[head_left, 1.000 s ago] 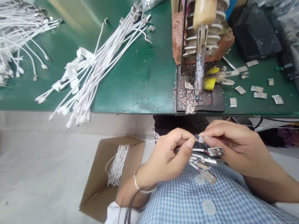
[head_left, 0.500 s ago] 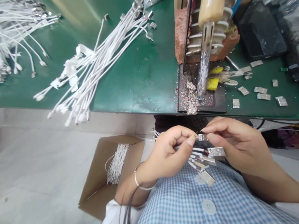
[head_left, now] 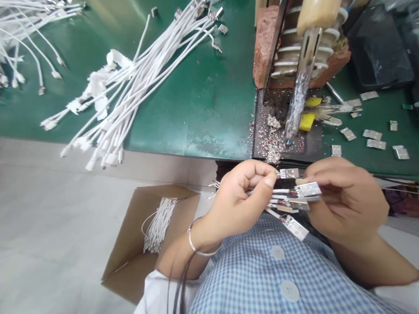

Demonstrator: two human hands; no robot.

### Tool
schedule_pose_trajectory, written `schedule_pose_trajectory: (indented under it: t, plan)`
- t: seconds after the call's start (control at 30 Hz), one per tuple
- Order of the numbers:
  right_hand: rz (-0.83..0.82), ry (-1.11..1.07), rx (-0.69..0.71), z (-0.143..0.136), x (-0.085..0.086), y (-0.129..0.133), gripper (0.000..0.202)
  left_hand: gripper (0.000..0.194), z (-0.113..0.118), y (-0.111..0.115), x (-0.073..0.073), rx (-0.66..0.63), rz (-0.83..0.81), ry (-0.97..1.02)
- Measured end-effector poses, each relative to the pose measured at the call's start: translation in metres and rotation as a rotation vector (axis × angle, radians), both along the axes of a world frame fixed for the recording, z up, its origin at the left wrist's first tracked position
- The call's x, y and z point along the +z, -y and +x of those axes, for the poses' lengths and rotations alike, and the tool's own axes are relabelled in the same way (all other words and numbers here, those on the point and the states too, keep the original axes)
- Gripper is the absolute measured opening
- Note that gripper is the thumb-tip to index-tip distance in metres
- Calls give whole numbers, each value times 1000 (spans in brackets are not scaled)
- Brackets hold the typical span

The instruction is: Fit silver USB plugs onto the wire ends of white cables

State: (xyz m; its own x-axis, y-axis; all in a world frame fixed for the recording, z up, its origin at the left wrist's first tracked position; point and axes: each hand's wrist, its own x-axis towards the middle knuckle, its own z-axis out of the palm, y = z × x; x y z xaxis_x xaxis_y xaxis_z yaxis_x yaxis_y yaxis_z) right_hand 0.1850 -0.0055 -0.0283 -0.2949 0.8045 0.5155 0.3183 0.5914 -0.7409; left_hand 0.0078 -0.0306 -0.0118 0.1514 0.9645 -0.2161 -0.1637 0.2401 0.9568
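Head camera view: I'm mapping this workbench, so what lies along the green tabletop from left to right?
Tangled white cables at the left edge → fanned bundle of white cables → brick → soldering iron on its stand → loose metal connector shells.

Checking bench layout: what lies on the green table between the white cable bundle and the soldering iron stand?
In the head view, bare green table separates the white cable bundle from the soldering iron stand.

Bright, even daylight with soft glare on the green table (head_left: 205,110), wide-angle bending at the edges, slight blur.
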Motion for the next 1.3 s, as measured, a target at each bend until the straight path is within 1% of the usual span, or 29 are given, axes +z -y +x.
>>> schedule_pose_trajectory:
  t: [0.07,0.13,0.3,0.47,0.67,0.8,1.0,1.17,1.3]
  plan:
    - [80,-9,-16,-3,1,-3,18,11,0,-3,0,1,13,-5]
    - [101,-23,-24,-6,2,-6,21,11,1,-6,-1,5,27,-16]
    - [40,-131,-49,-12,5,-9,24,12,1,-15,0,10,63,-29]
    - [-15,-192,-80,-15,7,-12,21,12,2,-22,2,24,71,-22]
    - [-17,-197,-85,-17,9,-17,21,12,2,-26,7,39,79,-30]
    - [-7,-194,-80,-19,11,-20,22,12,1,-26,10,47,75,-42]
    - [-17,-168,-90,-20,15,-18,22,12,0,-24,12,52,70,-47]
    - [-14,-136,-107,-20,16,-18,21,18,1,-24,13,63,44,-53]
    - [-10,-143,-103,-19,17,-18,20,18,1,-23,14,74,29,-54]
